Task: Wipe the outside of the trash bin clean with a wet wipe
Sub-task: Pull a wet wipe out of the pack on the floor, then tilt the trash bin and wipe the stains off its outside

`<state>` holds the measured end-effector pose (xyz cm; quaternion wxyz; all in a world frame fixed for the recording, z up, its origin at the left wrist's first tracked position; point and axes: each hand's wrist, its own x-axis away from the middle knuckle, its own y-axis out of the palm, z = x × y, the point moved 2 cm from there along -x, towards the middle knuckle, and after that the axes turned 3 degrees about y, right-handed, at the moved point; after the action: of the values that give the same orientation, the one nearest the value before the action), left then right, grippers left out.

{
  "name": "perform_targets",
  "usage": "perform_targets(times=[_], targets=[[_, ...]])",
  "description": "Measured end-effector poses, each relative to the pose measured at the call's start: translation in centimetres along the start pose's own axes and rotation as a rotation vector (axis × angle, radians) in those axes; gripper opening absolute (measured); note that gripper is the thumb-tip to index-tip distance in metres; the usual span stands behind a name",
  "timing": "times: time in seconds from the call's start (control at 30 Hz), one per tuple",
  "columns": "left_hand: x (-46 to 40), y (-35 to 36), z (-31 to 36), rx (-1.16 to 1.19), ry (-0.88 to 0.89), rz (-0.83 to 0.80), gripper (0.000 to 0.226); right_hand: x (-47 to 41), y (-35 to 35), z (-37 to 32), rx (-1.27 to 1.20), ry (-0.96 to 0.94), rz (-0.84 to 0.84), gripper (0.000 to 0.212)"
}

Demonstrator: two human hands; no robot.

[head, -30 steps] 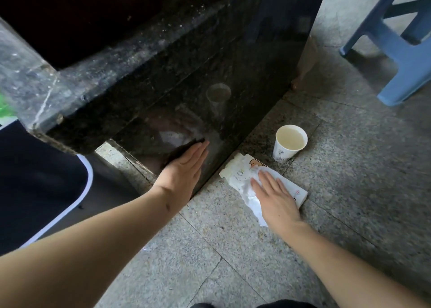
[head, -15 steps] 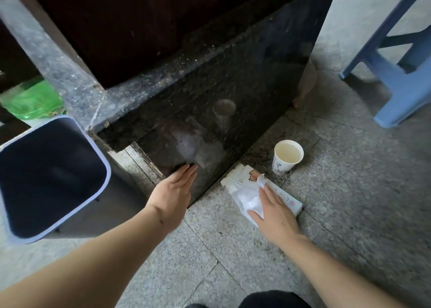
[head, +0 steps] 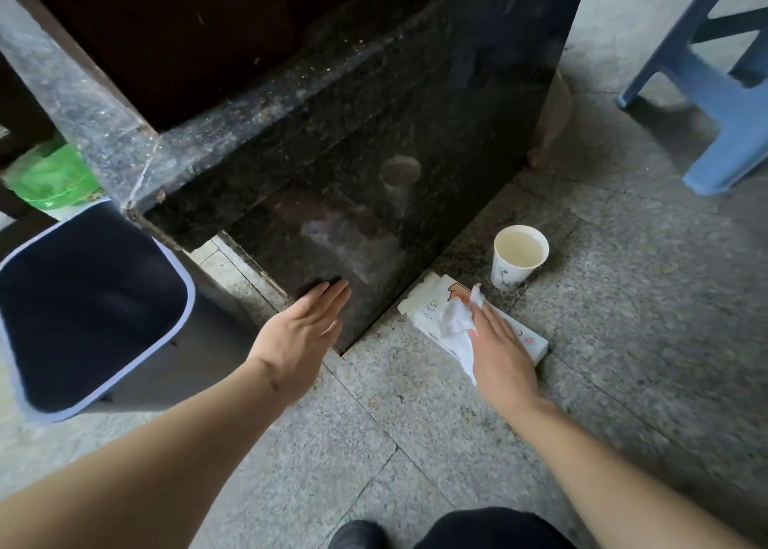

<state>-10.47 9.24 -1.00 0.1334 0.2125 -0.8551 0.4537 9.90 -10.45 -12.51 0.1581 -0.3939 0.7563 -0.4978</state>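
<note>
The left hand (head: 297, 342) is reaching forward with the fingers straight and together, the palm flat and open, holding nothing. Its fingertips are touching, or almost touching, the shiny black speckled stone panel (head: 399, 174) that is standing upright on the grey granite floor (head: 623, 340); I cannot tell which. The panel is showing a dim reflection of the hand and of the cup.

The right hand (head: 500, 351) is lying on the white rectangular pack of wet wipes (head: 428, 305), which is resting flat on the floor just beside the lower edge of the panel. This hand is gripping a crumpled white wet wipe (head: 457, 328) between the thumb and the fingers; the wipe is standing up from the pack and hanging down along the thumb side of the hand. If the wipe is already free from the pack, I cannot tell.

The dark square plastic trash bin with a pale rim (head: 95, 311) is standing on the floor at the left, well apart from both hands, with its open mouth facing up. A green plastic bag (head: 50, 178) is lying behind it.

A white paper cup with pale liquid (head: 517, 257) is standing upright near the far end of the pack. A blue plastic stool (head: 723, 87) is standing at the upper right.
</note>
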Motion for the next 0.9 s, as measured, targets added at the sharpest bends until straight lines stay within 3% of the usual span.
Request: perform_targets(times=[0.07,0.13,0.23,0.33,0.4,0.53,0.67,0.73,0.8,0.9], targets=[[0.0,0.1,0.0,0.033,-0.014,0.029,0.066,0.5,-0.9,-1.0,-0.231,0.034,0.051,0.057],[-0.2,0.1,0.1,0.082,-0.018,0.062,0.069,1.2,-1.4,-1.8,-0.450,0.091,0.103,0.052],[-0.5,0.2,0.4,0.165,-0.021,0.085,0.070,2.1,-1.9,-2.5,-0.608,0.145,0.133,0.047],[-0.6,0.1,0.5,0.222,-0.018,0.063,0.075,2.0,-2.5,-2.8,-0.808,0.280,0.154,0.028],[-0.6,0.0,0.5,0.256,-0.011,0.050,0.078,1.7,-3.2,-3.2,-0.957,0.376,0.143,0.028],[-0.3,-1.0,0.2,0.340,0.003,0.026,0.078,0.8,-4.4,-4.4,-1.257,0.655,0.065,0.050],[0.8,-3.5,-0.5,0.723,-0.074,0.044,0.067,-0.1,-5.7,-7.8,-1.621,0.780,-0.165,0.036],[1.8,-4.2,-0.9,1.045,-0.232,0.046,0.062,0.1,-6.6,-10.5,-1.651,0.722,-0.337,0.021],[3.6,-4.2,-1.7,1.298,-0.383,0.041,0.059,0.6,-7.2,-13.9,-1.705,0.606,-0.560,0.023],[7.7,-3.6,-3.2,1.261,-0.476,0.056,0.035,3.0,-6.9,-18.0,-1.647,0.564,-0.752,0.030]])
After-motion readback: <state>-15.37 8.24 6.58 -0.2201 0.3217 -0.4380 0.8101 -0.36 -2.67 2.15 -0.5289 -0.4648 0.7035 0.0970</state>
